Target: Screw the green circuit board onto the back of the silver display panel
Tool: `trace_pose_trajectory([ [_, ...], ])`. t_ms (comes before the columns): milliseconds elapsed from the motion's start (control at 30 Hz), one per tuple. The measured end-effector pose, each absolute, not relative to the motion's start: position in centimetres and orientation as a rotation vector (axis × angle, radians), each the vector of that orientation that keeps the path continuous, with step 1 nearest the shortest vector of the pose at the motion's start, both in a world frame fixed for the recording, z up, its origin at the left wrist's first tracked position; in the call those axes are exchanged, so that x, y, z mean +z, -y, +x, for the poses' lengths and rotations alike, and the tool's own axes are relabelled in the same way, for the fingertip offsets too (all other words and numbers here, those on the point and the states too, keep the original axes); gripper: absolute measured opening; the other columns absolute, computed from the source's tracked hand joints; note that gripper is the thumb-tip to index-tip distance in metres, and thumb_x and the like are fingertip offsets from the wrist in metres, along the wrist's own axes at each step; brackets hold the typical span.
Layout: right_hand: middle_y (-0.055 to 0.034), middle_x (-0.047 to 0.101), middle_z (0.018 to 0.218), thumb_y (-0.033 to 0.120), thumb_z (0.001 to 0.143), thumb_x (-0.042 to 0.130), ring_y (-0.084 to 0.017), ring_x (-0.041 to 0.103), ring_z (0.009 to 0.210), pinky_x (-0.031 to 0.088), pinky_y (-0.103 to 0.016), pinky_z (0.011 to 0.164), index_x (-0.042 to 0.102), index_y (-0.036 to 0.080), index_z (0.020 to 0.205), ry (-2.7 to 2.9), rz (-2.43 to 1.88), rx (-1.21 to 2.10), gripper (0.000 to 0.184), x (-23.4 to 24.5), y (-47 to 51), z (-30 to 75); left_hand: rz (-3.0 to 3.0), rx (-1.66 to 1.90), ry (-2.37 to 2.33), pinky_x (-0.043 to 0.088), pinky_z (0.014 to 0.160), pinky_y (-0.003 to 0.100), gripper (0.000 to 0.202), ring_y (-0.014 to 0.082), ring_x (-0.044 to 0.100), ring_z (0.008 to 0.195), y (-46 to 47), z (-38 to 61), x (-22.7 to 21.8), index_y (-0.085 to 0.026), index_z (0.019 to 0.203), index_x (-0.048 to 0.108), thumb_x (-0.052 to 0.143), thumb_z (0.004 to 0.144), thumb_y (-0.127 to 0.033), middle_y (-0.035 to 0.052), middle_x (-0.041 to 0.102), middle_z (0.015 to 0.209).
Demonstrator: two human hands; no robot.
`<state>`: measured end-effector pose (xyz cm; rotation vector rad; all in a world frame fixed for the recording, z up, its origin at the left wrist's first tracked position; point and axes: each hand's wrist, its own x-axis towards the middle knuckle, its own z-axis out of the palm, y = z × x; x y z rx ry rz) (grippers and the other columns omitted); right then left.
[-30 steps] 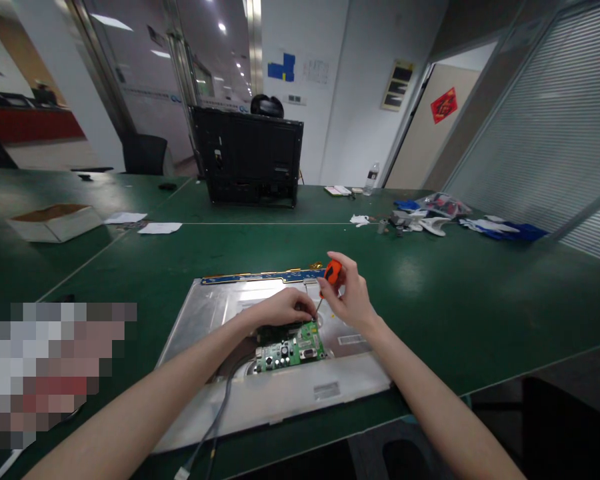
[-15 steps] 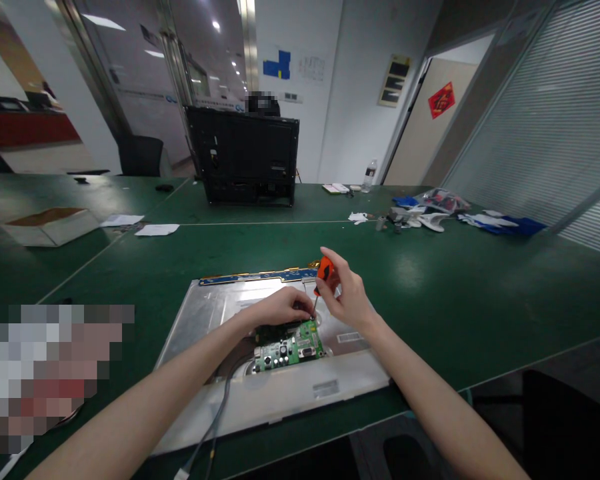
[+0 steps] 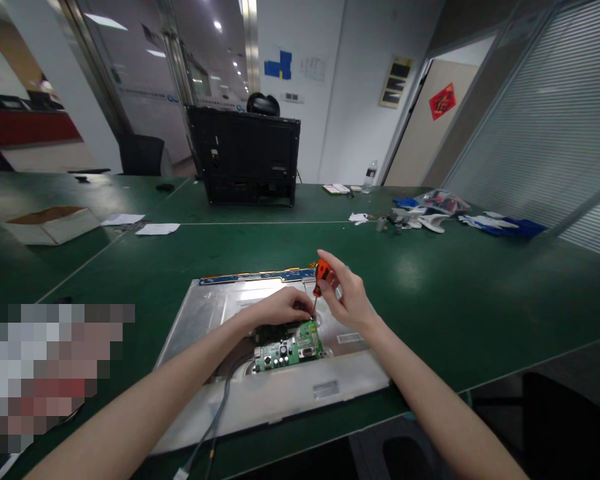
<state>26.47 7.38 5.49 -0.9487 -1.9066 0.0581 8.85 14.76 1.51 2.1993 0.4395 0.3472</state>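
Note:
My right hand (image 3: 346,293) is closed round the orange and black handle of a screwdriver (image 3: 322,275). The screwdriver stands nearly upright, its tip down at the back right corner of a green circuit board (image 3: 287,350). Beside the tip, the fingers of my left hand (image 3: 290,305) are bent together; whether something small is between them is hidden. The board sits on the silver metal back of a flat display panel (image 3: 280,390) lying on the table. A narrow blue circuit strip (image 3: 250,277) runs along the panel's far edge.
Dark cables (image 3: 224,400) run from the board over the panel's near edge. A black monitor (image 3: 245,157) stands across the green table (image 3: 445,287). An open box (image 3: 53,227) is at the left. Gloves, bags and a bottle (image 3: 370,177) lie or stand at the far right.
The screwdriver's handle has turned slightly in my right hand, and the fingers on it have shifted a little. My left hand and the board have stayed in place.

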Motion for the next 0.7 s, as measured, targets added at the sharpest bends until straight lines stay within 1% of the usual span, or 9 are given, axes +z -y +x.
trace_pose_trajectory([
  [200,0.0044,0.055,0.071,0.023,0.089,0.053,-0.009,0.048,0.05,0.041,-0.021,0.048,0.039,0.024,0.135,1.862,-0.994,0.023,0.049,5.13,-7.69,26.45,2.183,0.326,-0.46,0.045,0.074,0.023,0.016,0.0152,0.064,0.076,-14.79,8.8,1.39,-0.015,0.092,0.073,0.064,0.08,-0.019,0.0033,0.073,0.084],
  [400,0.006,0.053,0.068,0.03,0.086,0.062,-0.008,0.048,0.05,0.04,-0.02,0.048,0.043,0.025,0.129,1.834,-1.006,-0.091,0.048,5.05,-7.87,26.48,2.198,0.327,-0.471,0.045,0.074,0.023,0.014,0.0154,0.063,0.076,-14.68,8.82,1.62,-0.015,0.09,0.074,0.065,0.079,-0.018,0.0026,0.073,0.083],
  [500,0.0051,0.055,0.07,0.029,0.087,0.06,-0.009,0.049,0.051,0.041,-0.021,0.05,0.041,0.025,0.133,1.86,-1.0,-0.05,0.05,5.16,-7.7,26.55,2.203,0.33,-0.477,0.045,0.073,0.023,0.014,0.015,0.063,0.075,-14.69,8.81,1.6,-0.016,0.09,0.074,0.065,0.079,-0.018,0.0023,0.073,0.082],
  [700,0.0039,0.056,0.072,0.022,0.089,0.051,-0.009,0.049,0.052,0.041,-0.022,0.049,0.036,0.025,0.139,1.88,-0.989,0.075,0.052,5.26,-7.5,26.57,2.188,0.335,-0.466,0.046,0.074,0.024,0.016,0.0159,0.064,0.077,-14.73,8.83,1.51,-0.015,0.091,0.074,0.064,0.079,-0.018,0.0033,0.073,0.085],
])
